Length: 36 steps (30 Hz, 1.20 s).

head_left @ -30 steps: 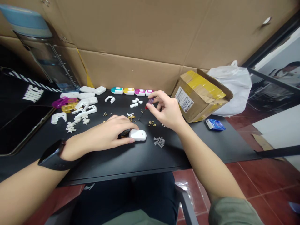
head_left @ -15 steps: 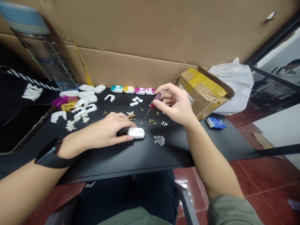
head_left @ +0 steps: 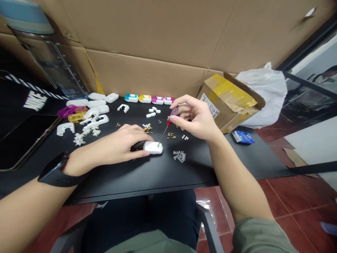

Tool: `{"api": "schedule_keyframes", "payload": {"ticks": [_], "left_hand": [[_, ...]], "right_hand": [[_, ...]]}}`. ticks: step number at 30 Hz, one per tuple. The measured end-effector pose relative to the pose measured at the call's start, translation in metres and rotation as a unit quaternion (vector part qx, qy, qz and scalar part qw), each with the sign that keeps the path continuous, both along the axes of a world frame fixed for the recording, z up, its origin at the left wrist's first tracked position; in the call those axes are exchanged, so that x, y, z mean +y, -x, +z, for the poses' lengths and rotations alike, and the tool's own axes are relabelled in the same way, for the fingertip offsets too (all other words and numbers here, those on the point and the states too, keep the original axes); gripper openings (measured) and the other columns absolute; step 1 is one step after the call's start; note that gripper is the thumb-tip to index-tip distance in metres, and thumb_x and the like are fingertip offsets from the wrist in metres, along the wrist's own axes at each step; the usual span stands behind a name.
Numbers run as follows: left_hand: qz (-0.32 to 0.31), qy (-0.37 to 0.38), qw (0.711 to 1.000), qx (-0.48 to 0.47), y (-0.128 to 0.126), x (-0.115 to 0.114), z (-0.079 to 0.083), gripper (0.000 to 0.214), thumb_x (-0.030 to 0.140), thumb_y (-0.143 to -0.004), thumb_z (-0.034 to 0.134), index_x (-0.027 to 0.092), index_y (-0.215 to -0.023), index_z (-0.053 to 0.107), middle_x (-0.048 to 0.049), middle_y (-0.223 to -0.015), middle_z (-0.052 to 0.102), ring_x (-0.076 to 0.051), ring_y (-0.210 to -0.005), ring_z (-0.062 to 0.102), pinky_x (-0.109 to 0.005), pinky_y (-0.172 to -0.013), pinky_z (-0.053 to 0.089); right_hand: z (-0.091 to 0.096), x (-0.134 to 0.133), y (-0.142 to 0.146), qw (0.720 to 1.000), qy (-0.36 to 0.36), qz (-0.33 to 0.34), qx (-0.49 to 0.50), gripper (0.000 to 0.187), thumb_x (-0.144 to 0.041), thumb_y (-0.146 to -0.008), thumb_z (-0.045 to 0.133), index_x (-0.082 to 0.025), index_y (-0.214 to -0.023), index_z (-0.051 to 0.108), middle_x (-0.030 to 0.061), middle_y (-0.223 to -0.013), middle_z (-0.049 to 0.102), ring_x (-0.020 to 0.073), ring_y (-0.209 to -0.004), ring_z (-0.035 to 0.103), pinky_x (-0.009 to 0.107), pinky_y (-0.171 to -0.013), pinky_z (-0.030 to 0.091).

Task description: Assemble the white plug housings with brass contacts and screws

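My left hand [head_left: 123, 144] grips a white plastic casing [head_left: 153, 147] on the black desk, with a dark part showing at the casing's left end. My right hand [head_left: 196, 117] pinches a small screwdriver [head_left: 167, 126] with a purple handle, a red collar and a thin steel shaft. The screwdriver leans down to the left, and its tip rests on the top of the casing. Small brass screws [head_left: 147, 129] lie just beyond my left fingers, and more [head_left: 171, 135] lie below my right hand.
Sorted white, magenta and yellow casing parts [head_left: 89, 116] cover the desk's left side. Clear plastic pieces [head_left: 179, 156] lie front right. Behind stand a taped cardboard box [head_left: 228, 102] and a white plastic bag [head_left: 263, 98]. A blue packet [head_left: 243, 137] lies at the right.
The screwdriver tip has come down onto the white casing, from just above and beyond it. My right hand has shifted left, and my left hand stays on the casing.
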State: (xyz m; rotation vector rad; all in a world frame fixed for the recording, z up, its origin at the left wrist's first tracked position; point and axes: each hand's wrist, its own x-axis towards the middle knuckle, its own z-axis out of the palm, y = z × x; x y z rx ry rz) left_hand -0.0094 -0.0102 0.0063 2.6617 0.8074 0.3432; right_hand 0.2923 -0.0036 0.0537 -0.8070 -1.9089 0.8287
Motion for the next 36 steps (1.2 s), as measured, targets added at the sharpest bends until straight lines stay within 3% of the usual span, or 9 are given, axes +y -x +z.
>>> {"api": "schedule_keyframes", "payload": {"ticks": [11,20,30,36], "left_hand": [[-0.002,-0.001,1.000,0.001,0.0000,-0.0005,-0.0002,0.046,0.064,-0.111,0.061,0.029,-0.136,0.076,-0.0061,-0.137,0.079,-0.033,-0.132,0.068,-0.045,-0.109,0.043],[-0.002,-0.003,1.000,0.004,-0.0002,-0.0010,-0.0013,0.042,0.059,-0.112,0.062,0.029,-0.138,0.075,-0.0061,-0.138,0.078,-0.032,-0.133,0.067,-0.044,-0.111,0.044],[0.002,0.012,1.000,0.007,-0.0006,-0.0029,0.0012,0.041,0.059,-0.112,0.061,0.029,-0.138,0.074,-0.0060,-0.138,0.078,-0.032,-0.134,0.066,-0.044,-0.111,0.043],[0.001,0.005,1.000,0.005,-0.0003,-0.0026,-0.0013,0.041,0.058,-0.113,0.061,0.030,-0.139,0.074,-0.0065,-0.138,0.078,-0.031,-0.133,0.067,-0.043,-0.113,0.043]], "right_hand": [[0.0001,-0.0014,0.0022,1.000,0.005,0.008,-0.006,0.037,-0.043,-0.092,0.090,-0.019,-0.111,0.068,-0.0020,-0.083,0.070,0.0073,-0.061,0.062,0.020,-0.052,0.046],[0.0019,-0.0044,0.0023,0.999,-0.008,0.003,-0.033,0.028,-0.034,-0.093,0.087,-0.019,-0.109,0.069,-0.0043,-0.079,0.067,0.0059,-0.057,0.056,0.020,-0.051,0.041],[0.0019,-0.0071,0.0047,0.995,-0.069,0.017,-0.068,0.023,-0.031,-0.096,0.083,-0.019,-0.111,0.069,-0.0036,-0.081,0.073,0.0049,-0.052,0.052,0.021,-0.047,0.034],[0.0014,-0.0089,0.0065,0.985,-0.134,-0.014,-0.111,0.022,-0.032,-0.099,0.082,-0.020,-0.113,0.070,-0.0027,-0.087,0.078,0.0060,-0.057,0.057,0.022,-0.055,0.041]]}}
